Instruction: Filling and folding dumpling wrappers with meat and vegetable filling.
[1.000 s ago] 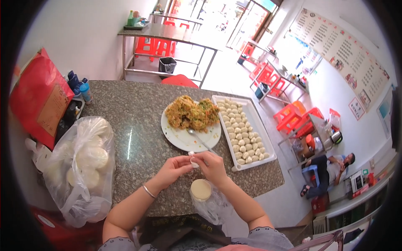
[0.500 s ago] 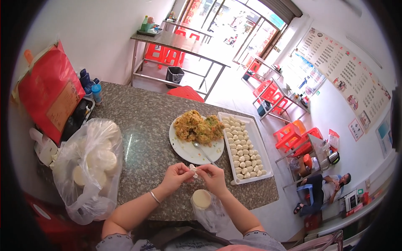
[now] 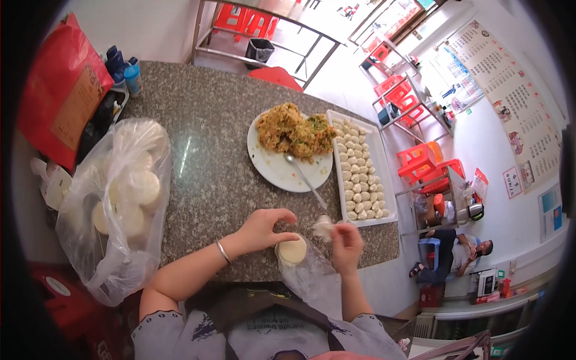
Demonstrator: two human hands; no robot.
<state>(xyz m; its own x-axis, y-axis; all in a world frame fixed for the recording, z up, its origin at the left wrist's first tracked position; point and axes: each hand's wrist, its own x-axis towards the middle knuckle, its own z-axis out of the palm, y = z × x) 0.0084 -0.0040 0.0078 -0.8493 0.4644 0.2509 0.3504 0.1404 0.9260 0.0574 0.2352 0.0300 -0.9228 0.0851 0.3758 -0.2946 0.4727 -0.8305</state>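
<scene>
We grasp a blurred dough piece (image 3: 323, 228) just left of our right hand (image 3: 346, 245); our left hand (image 3: 268, 230), fingers spread apart, hovers near stacked dough rounds (image 3: 292, 251), a heaped plate (image 3: 267, 167) beyond.

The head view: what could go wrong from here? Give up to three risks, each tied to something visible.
The small white piece might slip, since only the fingertips of the right hand appear to hold it.
The spoon could be knocked, because its handle juts past the rim of the plate toward the hands.
The pale round stack may get dragged if its clear bag, at the table's near edge, is snagged.
</scene>
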